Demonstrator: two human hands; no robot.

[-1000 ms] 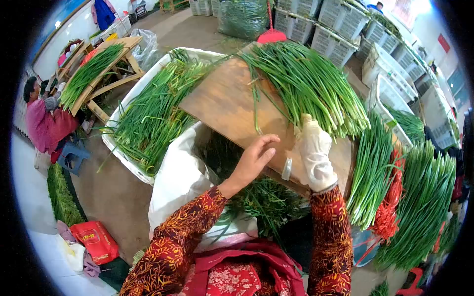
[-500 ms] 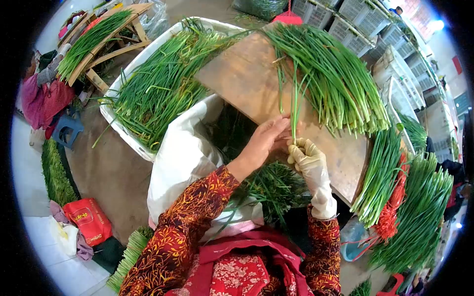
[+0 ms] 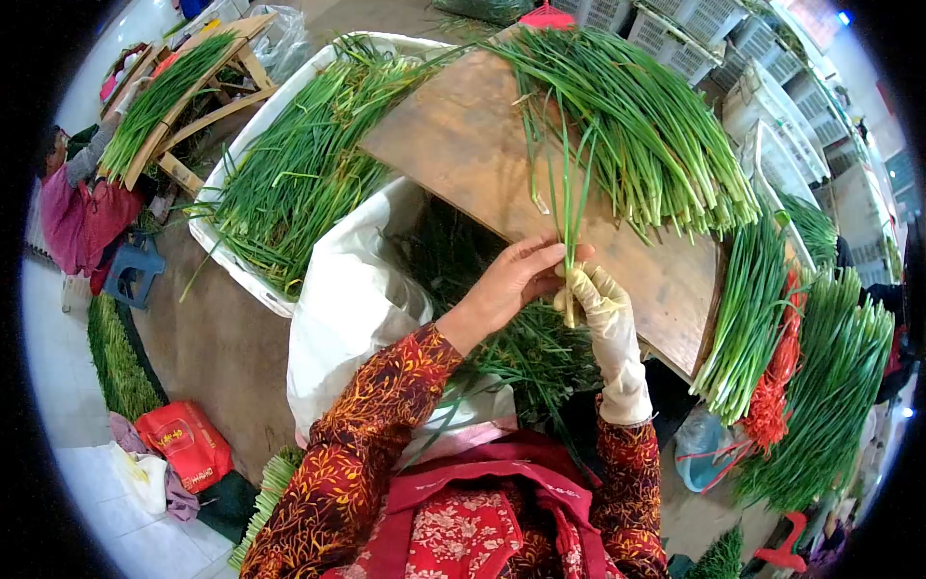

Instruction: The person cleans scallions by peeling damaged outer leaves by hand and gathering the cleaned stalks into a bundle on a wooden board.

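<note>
Between my hands stand a few thin green stalks [image 3: 569, 198], upright over the near edge of the wooden board [image 3: 463, 125]. My right hand [image 3: 596, 297], in a pale glove, pinches them near their lower ends. Bare, my left hand [image 3: 516, 280] touches the stalks from the left, its fingers bent and drawn together around them; some fingertips are hidden. A large pile of green stalks [image 3: 637, 135] lies on the board beyond my hands. Loose greens fill the white crate [image 3: 204, 227] at the left.
An open white sack [image 3: 342, 318] with loose greens stands below the board. Bundles of stalks [image 3: 748, 323] and red ties [image 3: 772, 396] are at the right. A person [image 3: 82, 217] works at another board on the left, near a blue stool [image 3: 135, 272]. Crates [image 3: 675, 43] stand behind.
My right hand has come from the pile toward me with a few stalks. My left hand has closed in beside it. The stalks' lower ends now show below my right fingers.
</note>
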